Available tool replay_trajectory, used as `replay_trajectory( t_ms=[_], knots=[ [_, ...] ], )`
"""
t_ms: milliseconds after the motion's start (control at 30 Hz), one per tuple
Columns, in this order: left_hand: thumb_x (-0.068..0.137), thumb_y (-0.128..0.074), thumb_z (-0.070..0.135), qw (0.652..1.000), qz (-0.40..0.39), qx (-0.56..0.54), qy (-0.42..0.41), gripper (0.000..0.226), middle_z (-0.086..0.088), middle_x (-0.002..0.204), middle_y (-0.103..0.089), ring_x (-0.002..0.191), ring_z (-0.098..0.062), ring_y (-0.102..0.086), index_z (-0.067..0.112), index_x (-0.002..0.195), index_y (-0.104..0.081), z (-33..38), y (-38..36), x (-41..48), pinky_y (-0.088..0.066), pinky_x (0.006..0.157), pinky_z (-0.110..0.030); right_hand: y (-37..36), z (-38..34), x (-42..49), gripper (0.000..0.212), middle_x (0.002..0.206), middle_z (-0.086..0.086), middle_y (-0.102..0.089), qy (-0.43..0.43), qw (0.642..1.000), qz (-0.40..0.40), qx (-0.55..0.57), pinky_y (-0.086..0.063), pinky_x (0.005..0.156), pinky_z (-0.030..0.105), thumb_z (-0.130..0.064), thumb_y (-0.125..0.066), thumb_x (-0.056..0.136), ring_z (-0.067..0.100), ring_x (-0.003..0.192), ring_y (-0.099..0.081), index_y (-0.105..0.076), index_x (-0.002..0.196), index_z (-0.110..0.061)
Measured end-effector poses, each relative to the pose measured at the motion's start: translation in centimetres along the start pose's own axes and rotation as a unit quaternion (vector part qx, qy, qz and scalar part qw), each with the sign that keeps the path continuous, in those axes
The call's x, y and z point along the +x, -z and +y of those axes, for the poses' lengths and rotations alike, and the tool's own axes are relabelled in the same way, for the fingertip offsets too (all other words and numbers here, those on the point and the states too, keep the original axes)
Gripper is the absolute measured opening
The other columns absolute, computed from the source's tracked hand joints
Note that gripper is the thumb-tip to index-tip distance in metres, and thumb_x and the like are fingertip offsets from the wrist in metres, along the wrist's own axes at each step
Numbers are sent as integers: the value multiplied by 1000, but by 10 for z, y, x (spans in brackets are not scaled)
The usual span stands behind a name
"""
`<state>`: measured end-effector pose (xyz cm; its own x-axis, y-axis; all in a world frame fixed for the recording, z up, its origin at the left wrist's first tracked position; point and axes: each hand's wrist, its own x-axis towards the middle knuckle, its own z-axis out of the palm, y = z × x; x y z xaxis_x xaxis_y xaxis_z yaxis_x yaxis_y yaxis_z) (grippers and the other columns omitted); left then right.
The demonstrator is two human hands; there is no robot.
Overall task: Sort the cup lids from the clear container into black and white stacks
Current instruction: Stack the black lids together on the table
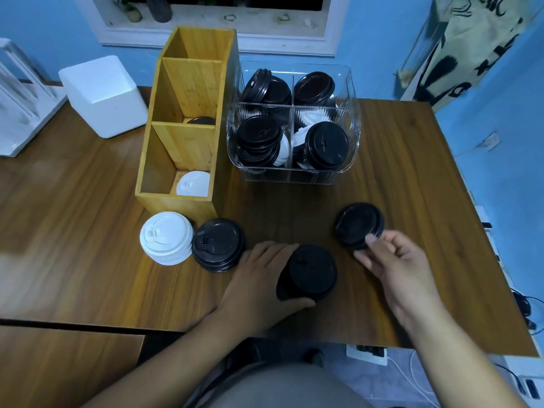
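My left hand (259,278) grips a small stack of black lids (309,272) near the table's front edge, thumb under, fingers over the far side. My right hand (391,260) pinches one black lid (359,225) by its near rim, tilted up off the table. To the left stand a white lid stack (166,238) and a black lid stack (219,245), side by side. The clear container (294,172) behind holds several black and white lids (259,134) in its four compartments.
A tall wooden organizer (179,160) stands left of the clear container, with a white lid (192,184) in its front compartment and a black one (201,120) in the middle. A white box (103,95) sits at the back left. The table edge (441,346) runs close to my body.
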<state>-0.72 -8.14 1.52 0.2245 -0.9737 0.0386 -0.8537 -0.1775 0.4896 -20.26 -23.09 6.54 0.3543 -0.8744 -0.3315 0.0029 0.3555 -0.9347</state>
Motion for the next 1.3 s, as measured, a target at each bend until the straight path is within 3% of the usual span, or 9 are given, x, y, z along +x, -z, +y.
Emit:
replay_trajectory(
  t_ms=[100,233,300,367,433,600,800,967,1300],
  knots=[
    [74,-59,86,1000,4,-3,2,97,18,145,-47,140,-9,-35,31,152,-41,0,-1,-1,-32,115,-34,3,7,-14,19,85,14,-74,-66,997,35,-37,-58,86,39,-19,-67,92,26,90,-74,-66,82,-3],
    [74,-57,87,1000,8,-5,-1,97,18,144,-48,140,-9,-35,30,151,-40,0,0,-1,-31,115,-33,21,-2,-22,34,76,11,-74,-106,957,-36,-268,-60,63,35,-38,-72,84,23,61,-69,-75,83,-4],
    [75,-57,87,1000,7,-6,-2,97,18,144,-47,140,-10,-35,30,152,-40,0,0,-1,-31,115,-34,31,-6,-19,23,68,1,-69,-3,915,-48,-400,-54,59,31,-38,-73,86,14,56,-63,-74,77,-17],
    [75,-58,86,1000,8,-4,-4,97,18,144,-47,140,-9,-35,30,152,-40,0,0,-1,-31,115,-33,38,-9,-10,10,79,-11,-65,195,848,-40,-492,-47,67,20,-35,-75,83,6,73,-62,-72,91,-31],
    [74,-59,86,1000,8,-1,-4,97,18,145,-47,140,-9,-34,30,152,-40,-1,0,-1,-31,115,-32,43,-10,10,42,117,-13,-61,286,792,-108,-529,-42,95,22,-33,-77,82,5,112,-54,-64,122,-32],
    [74,-59,86,1000,6,0,-5,98,16,145,-48,140,-9,-34,29,152,-40,0,1,-1,-25,113,-28,30,-13,46,77,151,-11,-43,218,737,-218,-601,-34,115,35,-57,-70,79,12,140,-37,-43,148,-35],
    [75,-58,85,1000,2,2,-8,100,14,146,-48,140,-9,-31,27,153,-39,0,1,0,-27,115,-32,23,-21,12,73,138,-8,-59,308,782,-106,-531,-42,109,32,-55,-74,75,10,126,-55,-56,139,-25],
    [74,-59,85,1000,15,-19,-12,107,10,145,-54,137,-13,-40,19,155,-36,0,-3,0,-36,110,-39,-14,4,-19,67,145,-12,-53,322,772,-214,-504,-42,110,29,-52,-76,78,4,133,-48,-60,138,-25],
    [78,-65,80,998,41,-5,-45,98,6,139,-61,133,-17,-44,15,149,-46,-5,-9,-2,-40,105,-41,-25,17,-15,72,152,-15,-42,276,772,-211,-533,-39,113,34,-64,-62,80,6,138,-42,-53,143,-32]
  ],
)
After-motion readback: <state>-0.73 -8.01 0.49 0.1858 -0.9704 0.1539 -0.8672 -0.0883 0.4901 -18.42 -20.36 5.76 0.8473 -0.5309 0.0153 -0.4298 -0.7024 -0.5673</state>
